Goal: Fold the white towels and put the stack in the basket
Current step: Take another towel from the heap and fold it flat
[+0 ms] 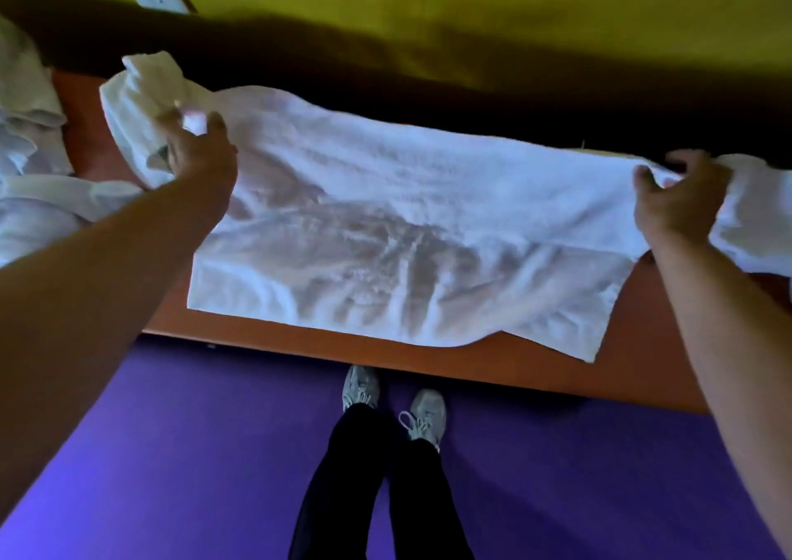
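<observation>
While the white towel (385, 225) lies spread across the tabletop (265, 336) mid-frame, we grip its ends: our left hand (201, 152) bunches the upper-left end, our right hand (681, 199) pinches the right edge. More towels (30, 139) sit heaped at far left.

Surface: a reddish-brown wooden surface (428, 356) set against a yellow wall.
On it, centre: one white towel (385, 238) spread wide and rumpled.
On it, left: heaped white towels (30, 130).
</observation>
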